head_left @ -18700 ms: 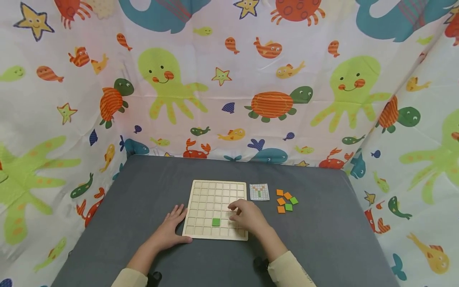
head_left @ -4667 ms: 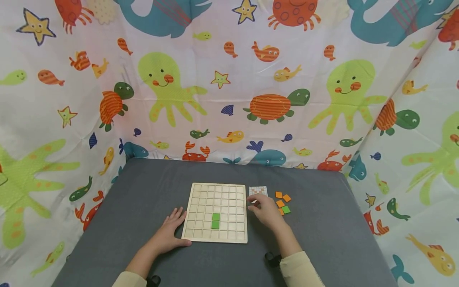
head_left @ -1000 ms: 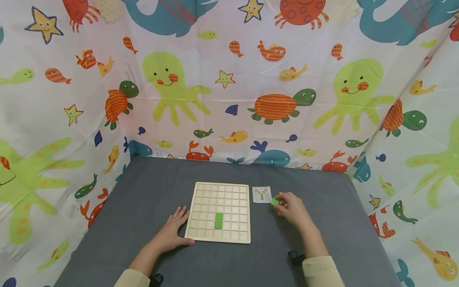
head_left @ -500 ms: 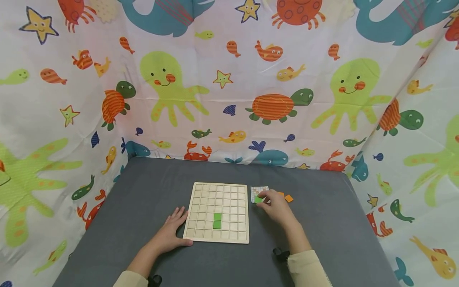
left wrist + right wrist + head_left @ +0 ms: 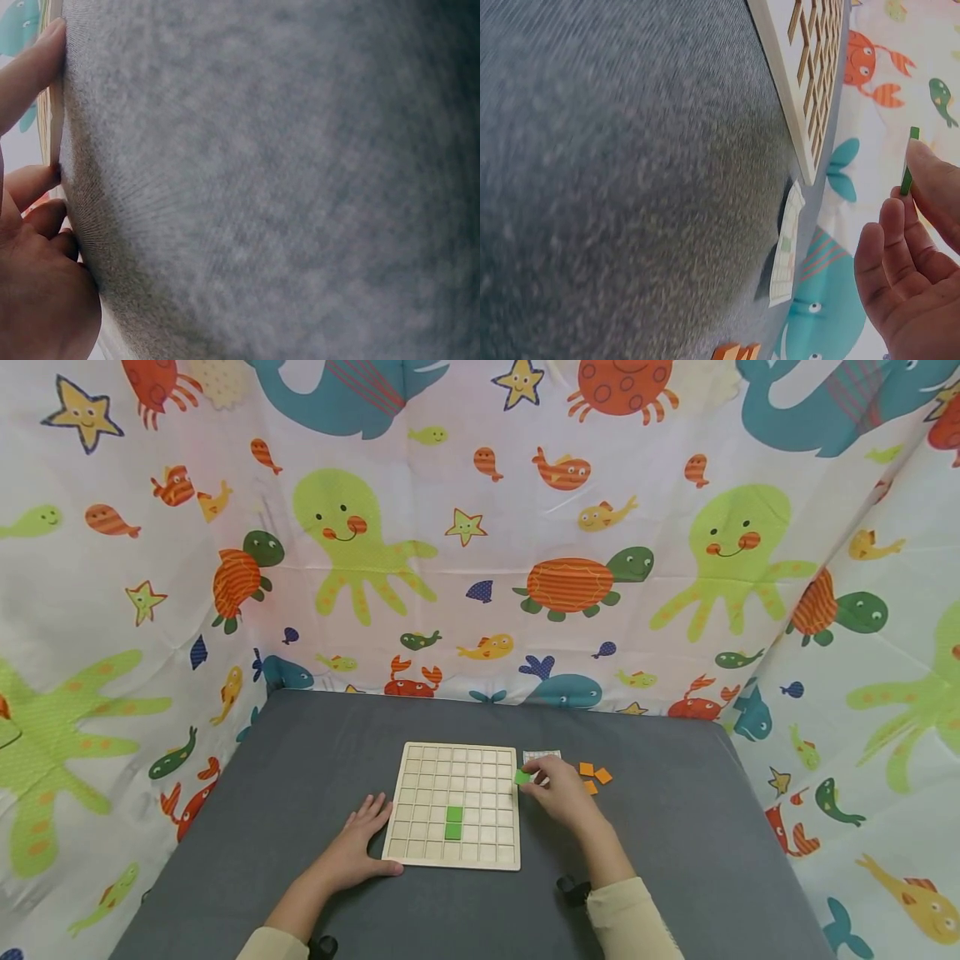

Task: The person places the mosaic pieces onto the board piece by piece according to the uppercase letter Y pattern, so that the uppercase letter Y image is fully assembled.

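Note:
A wooden grid board [image 5: 420,847] lies on the grey table, with two green square tiles [image 5: 453,823] set one above the other in its lower middle. My left hand [image 5: 352,847] rests at the board's lower left corner, fingers spread along the left edge and thumb at the front edge. In the left wrist view, the fingertips touch the board's side [image 5: 55,124]. Between thumb and index finger, my right hand [image 5: 561,792] pinches a green square tile [image 5: 522,777] at the board's right edge. The right wrist view shows this tile [image 5: 910,161] edge-on, raised off the table.
A small printed pattern card [image 5: 542,755] lies right of the board, partly covered by the right hand. Several orange tiles [image 5: 603,775] lie beyond it on the right. Fabric with sea animals [image 5: 480,568] hangs around the table.
A second green tile has joined the first on the board. My right hand took another green tile from the loose ones and carried it left, past the card. The left hand stayed put.

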`<action>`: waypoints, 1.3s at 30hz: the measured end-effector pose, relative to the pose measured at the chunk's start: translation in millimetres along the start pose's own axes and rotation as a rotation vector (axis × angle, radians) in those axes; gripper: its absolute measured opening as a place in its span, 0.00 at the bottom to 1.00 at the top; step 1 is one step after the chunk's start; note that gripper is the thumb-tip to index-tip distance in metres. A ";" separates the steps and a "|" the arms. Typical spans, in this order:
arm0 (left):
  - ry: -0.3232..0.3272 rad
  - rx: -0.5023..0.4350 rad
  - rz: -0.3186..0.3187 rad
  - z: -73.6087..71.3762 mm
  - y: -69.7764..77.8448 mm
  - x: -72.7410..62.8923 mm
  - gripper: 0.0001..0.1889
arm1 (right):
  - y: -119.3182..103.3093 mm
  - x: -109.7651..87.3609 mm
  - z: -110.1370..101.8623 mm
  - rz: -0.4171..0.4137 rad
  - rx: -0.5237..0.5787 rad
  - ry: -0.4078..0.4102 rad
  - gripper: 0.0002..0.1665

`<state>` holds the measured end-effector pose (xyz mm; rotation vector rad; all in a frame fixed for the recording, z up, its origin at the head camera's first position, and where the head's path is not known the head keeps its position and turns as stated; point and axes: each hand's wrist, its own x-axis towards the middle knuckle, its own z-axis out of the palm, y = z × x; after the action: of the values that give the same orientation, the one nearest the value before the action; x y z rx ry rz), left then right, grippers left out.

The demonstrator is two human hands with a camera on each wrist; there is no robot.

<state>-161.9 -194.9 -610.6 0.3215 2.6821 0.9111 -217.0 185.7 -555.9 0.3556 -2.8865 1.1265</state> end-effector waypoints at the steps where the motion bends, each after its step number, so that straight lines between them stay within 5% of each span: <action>1: 0.001 0.001 -0.001 0.2 0.0 0.1 0.62 | -1.0 0.4 0.7 -0.007 -0.003 -0.002 0.13; 13: 0.005 0.013 -0.002 -0.2 1.5 -1.1 0.63 | -11.7 5.6 15.6 -0.104 0.005 -0.053 0.13; 39: -0.005 0.005 0.000 -1.2 2.9 -1.9 0.63 | -31.7 16.8 42.8 -0.120 0.053 -0.149 0.14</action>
<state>-160.2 -193.9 -607.4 0.3238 2.6801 0.9029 -223.8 130.9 -564.7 0.6318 -2.9173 1.2067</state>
